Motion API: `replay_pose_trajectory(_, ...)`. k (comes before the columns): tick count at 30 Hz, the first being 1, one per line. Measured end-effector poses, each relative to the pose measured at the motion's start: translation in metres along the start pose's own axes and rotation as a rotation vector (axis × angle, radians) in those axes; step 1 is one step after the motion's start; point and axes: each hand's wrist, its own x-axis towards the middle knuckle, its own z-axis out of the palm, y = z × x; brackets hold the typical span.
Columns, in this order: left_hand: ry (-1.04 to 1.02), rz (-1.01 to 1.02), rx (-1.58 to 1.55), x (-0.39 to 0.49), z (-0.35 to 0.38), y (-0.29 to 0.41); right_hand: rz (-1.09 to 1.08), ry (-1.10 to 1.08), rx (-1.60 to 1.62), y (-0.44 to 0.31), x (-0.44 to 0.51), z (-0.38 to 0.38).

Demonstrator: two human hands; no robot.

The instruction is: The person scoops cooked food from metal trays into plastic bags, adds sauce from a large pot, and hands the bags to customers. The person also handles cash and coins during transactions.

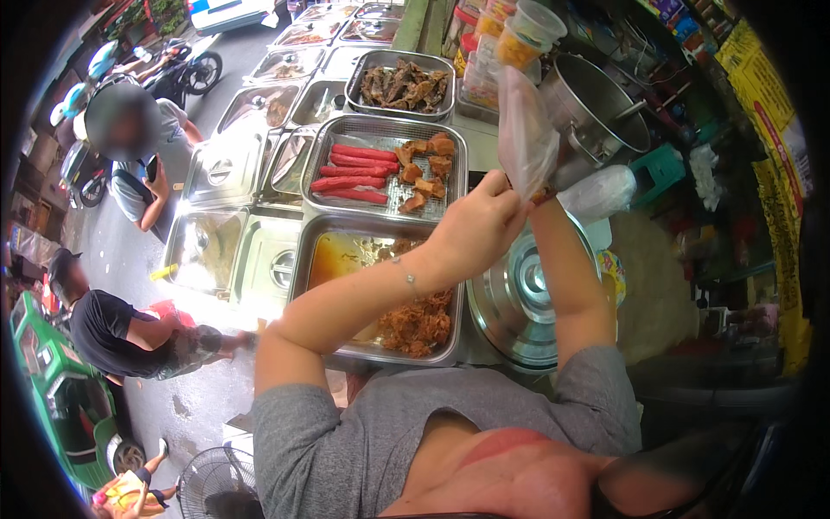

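My left hand (487,224) is pinched shut on the lower edge of a clear plastic bag (543,159), close to my right wrist. My right forearm rises into this bag, and my right hand (524,120) shows only dimly through the plastic, its fingers hard to make out. Under my left arm sits a deep steel tray (462,324) with brown shredded food (415,327) and orange oil. Beyond it, a steel tray with a wire rack (360,206) carries several red sausages (360,170) and browned fried chunks (425,165).
Below my right forearm lies a round steel lid (519,298). Fried fish pieces (403,85) fill a farther tray. Lidded food trays (220,168) line the street side, where a person holding a phone (146,188) stands. A large steel pot (593,107) and stacked plastic tubs (528,36) are at right.
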Motion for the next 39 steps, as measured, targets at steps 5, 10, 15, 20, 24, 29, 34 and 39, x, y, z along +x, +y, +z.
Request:
replay_pose_trajectory(5, 0.018, -0.046, -0.121, -0.006, 0.004, -0.002, 0.067, -0.065, 0.128, 0.005, -0.007, -0.003)
replay_pose_trajectory(10, -0.028, -0.199, -0.157, -0.003, 0.007, 0.001, 0.304, -0.364, 0.266, 0.008, 0.008, -0.003)
replay_pose_trajectory(15, -0.364, -0.265, -0.144, -0.022, -0.026, 0.01, 0.199, -0.415, 0.234, 0.039, 0.002, 0.012)
replay_pose_trajectory(20, -0.659, -0.221, 0.287, -0.026, -0.099, 0.002, 0.005, -0.017, 0.32, 0.054, -0.012, 0.062)
replay_pose_trajectory(24, -0.689, -0.302, 0.848, -0.013, -0.137, 0.008, 0.546, -0.578, 1.062, 0.052, -0.017, 0.089)
replay_pose_trajectory(29, -0.674, -0.358, 1.085, 0.007, -0.167, -0.016, 0.568, -0.955, 1.063, 0.017, -0.042, 0.119)
replay_pose_trajectory(34, -0.525, -0.276, 0.945, 0.031, -0.188, -0.083, 0.421, -1.135, 0.731, -0.007, -0.074, 0.152)
replay_pose_trajectory(39, -0.425, -0.524, 0.616, 0.055, -0.19, -0.127, 0.025, -1.079, 0.593, -0.003, -0.075, 0.153)
